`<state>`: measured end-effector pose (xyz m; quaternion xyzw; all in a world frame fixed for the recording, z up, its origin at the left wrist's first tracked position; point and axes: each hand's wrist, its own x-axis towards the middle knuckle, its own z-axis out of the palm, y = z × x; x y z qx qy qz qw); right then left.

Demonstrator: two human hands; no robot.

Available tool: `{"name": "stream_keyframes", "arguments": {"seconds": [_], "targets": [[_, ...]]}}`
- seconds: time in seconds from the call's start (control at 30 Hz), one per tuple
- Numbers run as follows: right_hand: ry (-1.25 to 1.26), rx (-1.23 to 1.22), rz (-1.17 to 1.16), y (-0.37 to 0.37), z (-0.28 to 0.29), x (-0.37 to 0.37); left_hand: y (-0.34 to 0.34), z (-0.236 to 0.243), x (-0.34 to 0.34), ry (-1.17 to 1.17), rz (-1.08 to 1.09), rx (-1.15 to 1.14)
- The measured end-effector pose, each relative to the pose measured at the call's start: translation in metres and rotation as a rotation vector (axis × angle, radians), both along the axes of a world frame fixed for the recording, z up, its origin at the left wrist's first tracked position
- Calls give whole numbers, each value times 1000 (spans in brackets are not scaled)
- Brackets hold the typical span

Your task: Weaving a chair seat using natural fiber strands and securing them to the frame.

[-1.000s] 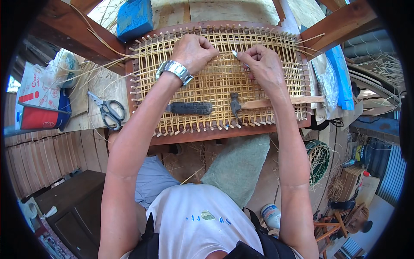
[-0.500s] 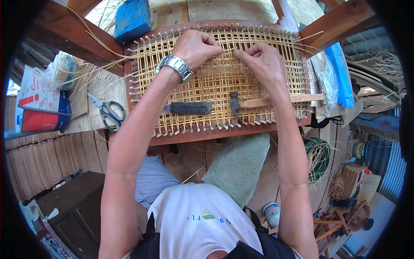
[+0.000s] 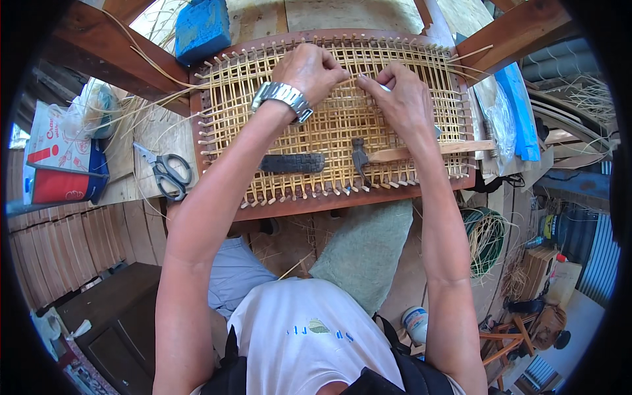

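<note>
A caned panel [image 3: 309, 138] of pale, open-woven cane in a reddish-brown wooden frame [image 3: 316, 201] lies before me, with pegs round its edge. Over its far half, my left hand [image 3: 313, 69], with a metal watch on the wrist, pinches a thin cane strand at the weave. My right hand [image 3: 403, 95] is closed close by on the right, thumb and fingertip at the same strand, which is barely visible between them. A claw hammer [image 3: 395, 155] rests on the weave beneath my right forearm. Left of it lies a black-handled tool [image 3: 293, 162], its far end hidden by my left arm.
Scissors [image 3: 170, 172] lie on the bench left of the frame, near a red, white and blue bag [image 3: 66, 161]. A blue block [image 3: 202, 31] sits at the far left corner. Wooden legs [image 3: 517, 36] rise at both far corners. A coil of cane [image 3: 486, 240] lies on the floor at right.
My left hand has shifted right, bringing its fingertips closer to my right hand's. My right hand has barely moved. The hammer and black-handled tool stay in place.
</note>
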<state>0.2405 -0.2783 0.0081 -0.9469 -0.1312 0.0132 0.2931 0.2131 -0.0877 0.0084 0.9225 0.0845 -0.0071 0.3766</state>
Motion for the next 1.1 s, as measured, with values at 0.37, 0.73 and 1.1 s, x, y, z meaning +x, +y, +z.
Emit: {"name": "stream_keyframes", "arguments": {"seconds": [0.37,0.73,1.1], "targets": [[87,5,13,-14,9,10,7,7,-4,105,21,-147],[58,23,-92,-15,-3,8,15,-2,-1,141,9,-340],[52,157,10,-18,-5,6,-18,4,3,33,8,152]]}}
